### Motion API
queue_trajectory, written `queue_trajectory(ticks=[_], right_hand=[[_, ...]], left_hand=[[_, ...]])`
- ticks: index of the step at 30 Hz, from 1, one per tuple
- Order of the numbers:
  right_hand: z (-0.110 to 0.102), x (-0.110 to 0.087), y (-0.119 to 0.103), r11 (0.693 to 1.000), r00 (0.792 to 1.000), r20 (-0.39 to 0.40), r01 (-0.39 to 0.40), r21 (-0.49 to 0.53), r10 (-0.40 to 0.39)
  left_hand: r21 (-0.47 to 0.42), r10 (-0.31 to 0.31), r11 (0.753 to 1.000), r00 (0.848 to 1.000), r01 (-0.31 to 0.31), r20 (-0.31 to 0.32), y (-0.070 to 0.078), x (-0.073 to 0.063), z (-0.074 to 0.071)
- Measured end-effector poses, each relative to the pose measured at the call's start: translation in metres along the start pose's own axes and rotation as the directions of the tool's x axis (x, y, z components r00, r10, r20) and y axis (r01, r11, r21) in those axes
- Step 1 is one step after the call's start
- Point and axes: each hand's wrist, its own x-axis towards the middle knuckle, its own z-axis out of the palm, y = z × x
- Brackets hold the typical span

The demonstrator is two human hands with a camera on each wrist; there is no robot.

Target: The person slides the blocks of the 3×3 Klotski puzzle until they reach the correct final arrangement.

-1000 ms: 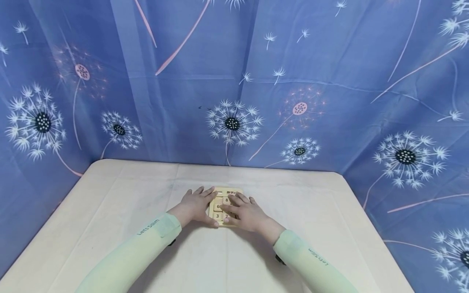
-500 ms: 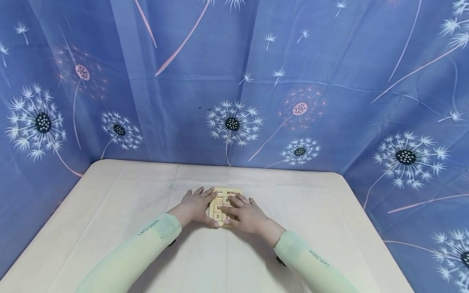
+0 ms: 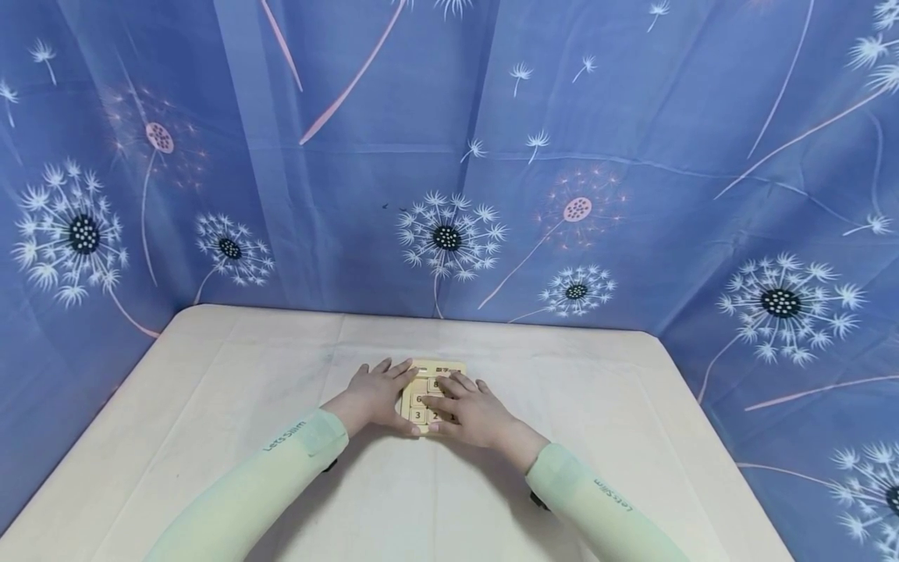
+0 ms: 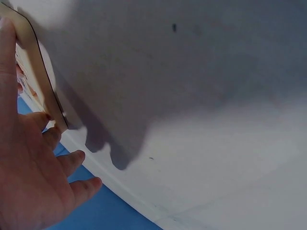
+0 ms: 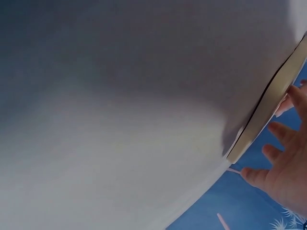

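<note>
A pale yellow number sliding puzzle [image 3: 423,430] lies flat on the table, with tiles 6, 3 and 2 readable and a gap at the upper left. Along its left side rests my left hand [image 3: 375,394], thumb at the near corner and forefinger by the far end, other fingers spread. My right hand [image 3: 477,410] reaches over the right part, forefinger on the tile beside the 6 and thumb near the lower tiles. It hides the right column. Both wrist views show the puzzle's wooden side edge [image 4: 43,72], the left hand's fingertips touching it.
A cream-covered table [image 3: 281,343] surrounds the puzzle. Blue curtains [image 3: 351,195] with dandelion prints hang behind it and at both sides. Pale green sleeves [image 3: 260,484] cover the forearms.
My right fingers slide slightly toward the near side over the tiles, mostly in the earlier half second. My left hand stays in place, and the head view shifts a touch.
</note>
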Motion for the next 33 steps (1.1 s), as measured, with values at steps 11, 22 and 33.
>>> queue_trajectory(ticks=[11,22,33], right_hand=[[-0.005,0.0,0.006,1.0,1.0,0.001,-0.002,0.016,0.002],[-0.004,-0.003,0.022,0.996,0.996,0.023,-0.087,0.01,0.087],[-0.005,-0.002,0.019,0.996,0.996,0.018,-0.087,0.024,0.087]], left_hand=[[0.003,-0.002,1.0,1.0,0.002,-0.002,-0.003,0.002,0.001],[-0.014,-0.009,1.0,1.0,0.009,0.009,-0.002,0.004,0.003],[-0.023,-0.011,1.0,1.0,0.012,0.015,0.0,0.002,0.001]])
